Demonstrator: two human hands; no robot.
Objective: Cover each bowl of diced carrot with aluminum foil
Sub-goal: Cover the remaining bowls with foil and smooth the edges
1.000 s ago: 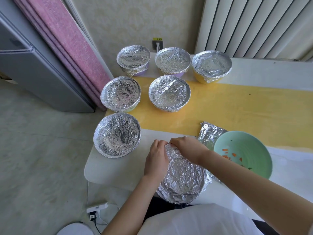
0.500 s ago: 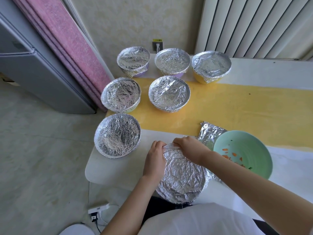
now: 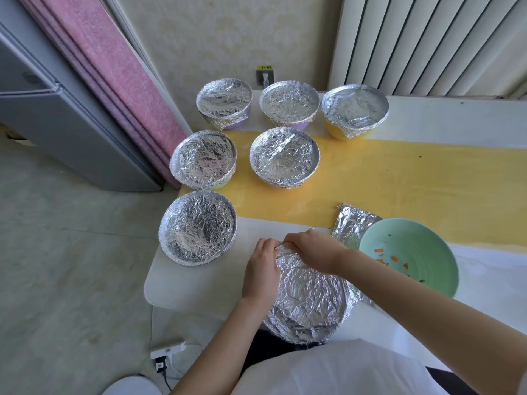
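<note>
Surface carrying green bowl, uncovered, carrot bits inside. Foil-covered bowl just left of it, at the near edge. Left grip and right grip both pinch foil at its far rim.

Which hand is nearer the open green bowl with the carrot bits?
Right. The right hand pinches the foil at its far edge, just left of the green bowl; the left hand grips the same foil edge farther left.
</note>
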